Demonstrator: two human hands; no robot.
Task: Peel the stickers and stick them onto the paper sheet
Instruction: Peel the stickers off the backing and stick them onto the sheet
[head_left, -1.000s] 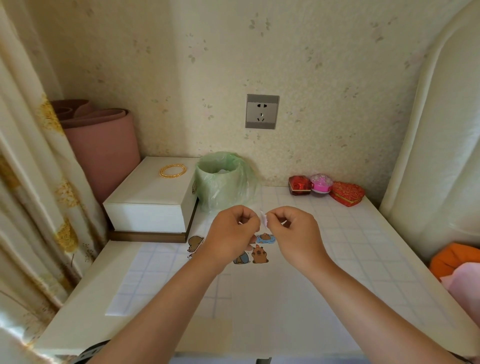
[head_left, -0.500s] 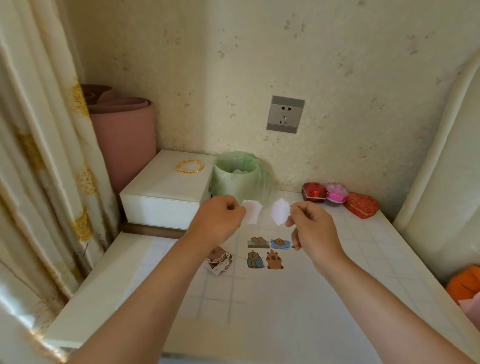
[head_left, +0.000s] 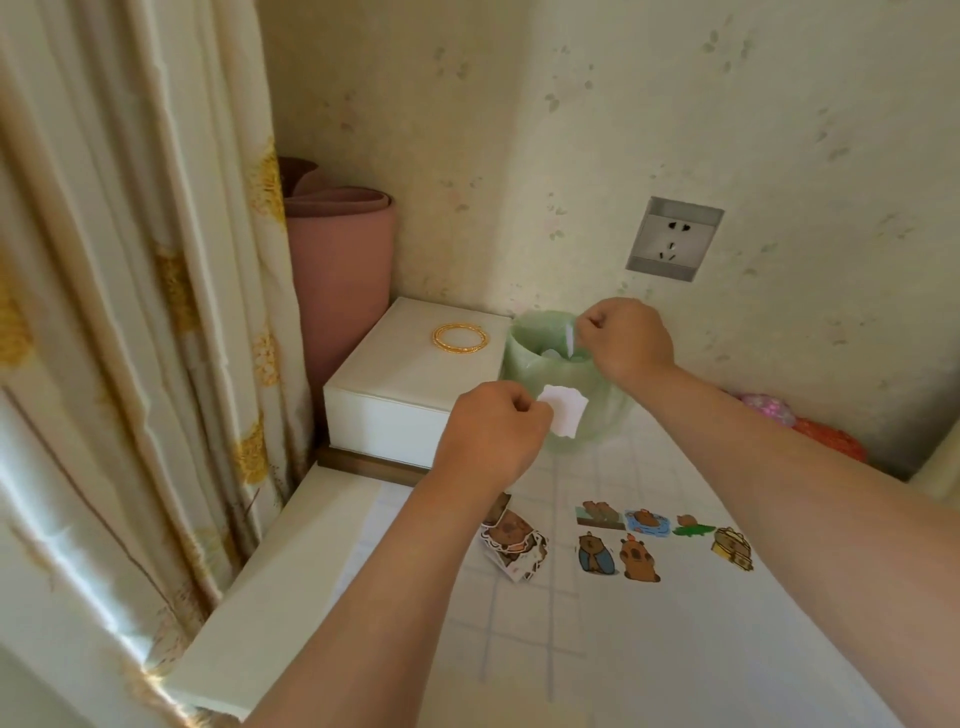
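My left hand (head_left: 491, 439) pinches a small white piece (head_left: 563, 413), its pale side toward me, in the air in front of the green-lined bin (head_left: 524, 358). My right hand (head_left: 626, 338) is over the bin's opening and pinches a thin white strip (head_left: 571, 340) that hangs into it. On the gridded paper sheet (head_left: 649, 639) several capybara stickers (head_left: 621, 540) lie in two rows. A loose pile of unpeeled stickers (head_left: 514, 540) sits to their left, partly behind my left forearm.
A white box (head_left: 410, 384) with a gold bangle (head_left: 460, 338) on top stands left of the bin. A rolled pink mat (head_left: 340, 270) and a curtain (head_left: 130, 312) fill the left side. Pink and red trinket boxes (head_left: 810, 426) sit at the back right.
My hands have pulled apart. The right hand has moved up and back over the bin with its piece, and the left hand keeps its piece in front of the bin. The view has swung left.
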